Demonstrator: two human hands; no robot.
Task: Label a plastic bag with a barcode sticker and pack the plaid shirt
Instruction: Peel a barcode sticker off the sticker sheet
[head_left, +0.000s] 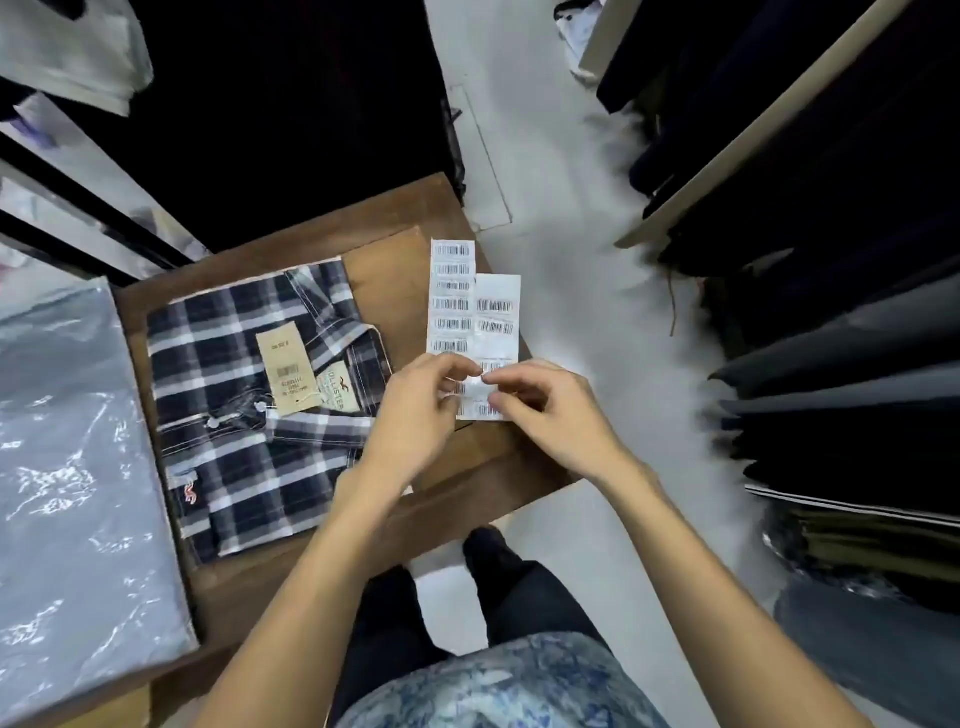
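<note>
A folded plaid shirt (249, 395) lay flat on the wooden table (415, 228), its collar toward the right and a tan price tag (285, 366) resting on its chest beside a woven brand label (340, 387). Just right of the shirt, at the table's right edge, two white barcode sticker sheets (470, 306) lay side by side, the nearer one overlapping the farther and running down under the hands. The left hand (421, 410) was over the shirt's collar edge with thumb and forefinger pinched narrowly on the lower part of the sticker sheet; the right hand (550, 410) met it from the other side, its thumb and forefinger also closed tight on the same spot of the sheet, the remaining fingers curled loosely. Whether a single sticker was already lifted from the backing could not be told, as the fingertips covered it. At the left, touching the table's left edge, sat a stack of clear plastic bags (78, 467) with grey cloth inside, glossy and creased. Dark garments (841, 395) hung on a rack at the right, well apart from the table, above a pale floor (571, 208)
</note>
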